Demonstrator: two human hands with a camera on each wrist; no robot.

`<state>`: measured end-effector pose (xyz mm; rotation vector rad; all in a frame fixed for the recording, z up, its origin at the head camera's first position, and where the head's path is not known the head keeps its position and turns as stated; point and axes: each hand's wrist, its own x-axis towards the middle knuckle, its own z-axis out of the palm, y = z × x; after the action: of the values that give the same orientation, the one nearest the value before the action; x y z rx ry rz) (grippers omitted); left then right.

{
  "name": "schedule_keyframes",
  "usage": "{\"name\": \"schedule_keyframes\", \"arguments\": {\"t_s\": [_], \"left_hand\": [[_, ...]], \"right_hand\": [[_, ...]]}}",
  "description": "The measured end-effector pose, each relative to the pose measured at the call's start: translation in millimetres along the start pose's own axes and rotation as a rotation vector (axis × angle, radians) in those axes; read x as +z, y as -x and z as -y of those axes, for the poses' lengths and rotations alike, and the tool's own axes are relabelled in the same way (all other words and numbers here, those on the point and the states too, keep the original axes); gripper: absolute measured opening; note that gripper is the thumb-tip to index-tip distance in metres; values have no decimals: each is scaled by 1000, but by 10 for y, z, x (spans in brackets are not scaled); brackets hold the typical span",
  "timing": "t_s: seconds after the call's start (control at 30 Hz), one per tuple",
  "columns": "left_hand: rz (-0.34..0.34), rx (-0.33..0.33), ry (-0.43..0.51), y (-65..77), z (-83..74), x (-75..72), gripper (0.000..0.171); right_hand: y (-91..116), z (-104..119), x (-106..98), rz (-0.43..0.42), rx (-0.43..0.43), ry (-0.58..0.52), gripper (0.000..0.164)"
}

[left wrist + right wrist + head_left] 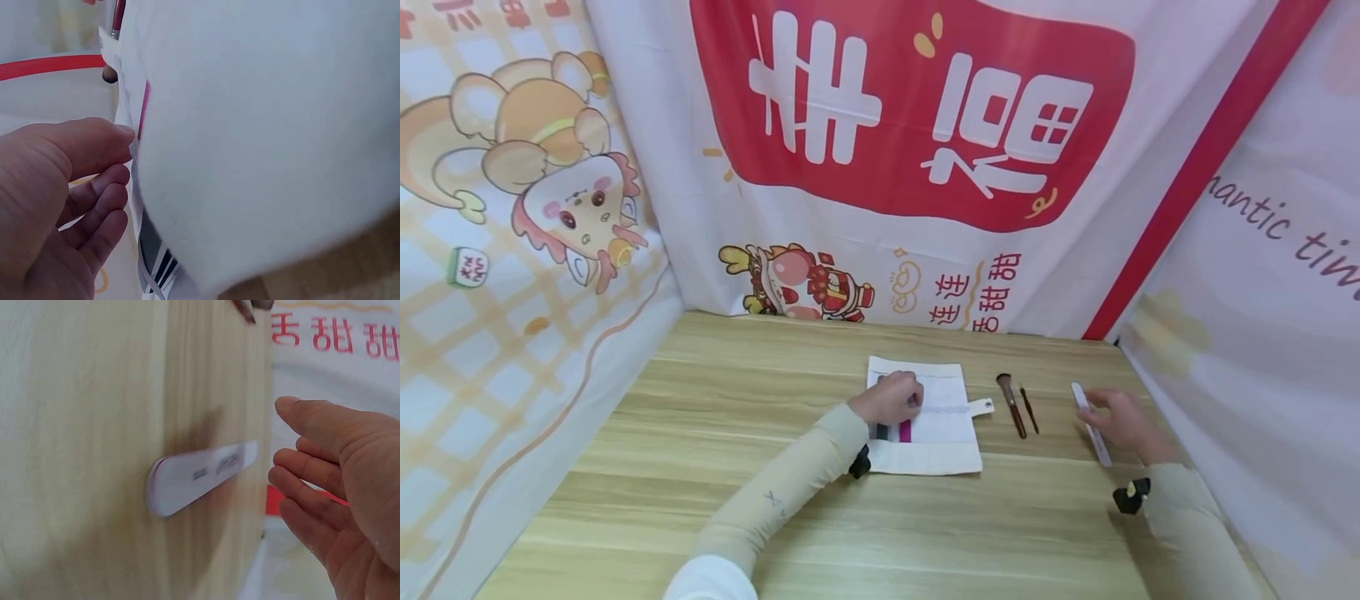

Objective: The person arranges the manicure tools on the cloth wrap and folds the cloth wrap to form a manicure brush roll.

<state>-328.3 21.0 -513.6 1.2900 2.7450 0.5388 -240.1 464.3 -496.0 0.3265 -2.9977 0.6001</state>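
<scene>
A white cloth roll-up pouch (943, 450) lies unfolded on the table. My left hand (891, 398) is over its left part, and in the left wrist view its thumb and forefinger pinch at the white cloth. A magenta strip (906, 431) and a dark flat piece (882, 432) show in the pouch, partly covered by the hand and the lower flap. On the right, a white nail file (194, 478) with small print lies on the wood. My right hand (350, 481) hovers just over it, fingers loosely bent and thumb apart, holding nothing.
Between pouch and file lie a larger makeup brush (1013, 408) and a thin small brush (1030, 411). The pouch's snap tab (982, 407) points toward them. Printed cloth walls (895, 192) stand behind and on both sides of the wooden table (820, 533).
</scene>
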Motion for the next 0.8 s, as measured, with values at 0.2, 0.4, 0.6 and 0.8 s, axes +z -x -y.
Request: {"name": "schedule_keyframes", "arguments": {"t_s": [0.2, 0.4, 0.6, 0.8], "left_hand": [[-6, 3, -4, 25, -4, 9, 8], [-11, 4, -8, 30, -20, -2, 9], [-25, 18, -20, 42, -34, -14, 8], [-21, 7, -13, 31, -49, -12, 7]], "right_hand": [[32, -123, 90, -13, 59, -17, 36], [-26, -152, 133, -14, 199, 10, 35], [-114, -165, 99, 30, 288, 20, 29], [-146, -184, -30, 128, 360, -60, 27]]}}
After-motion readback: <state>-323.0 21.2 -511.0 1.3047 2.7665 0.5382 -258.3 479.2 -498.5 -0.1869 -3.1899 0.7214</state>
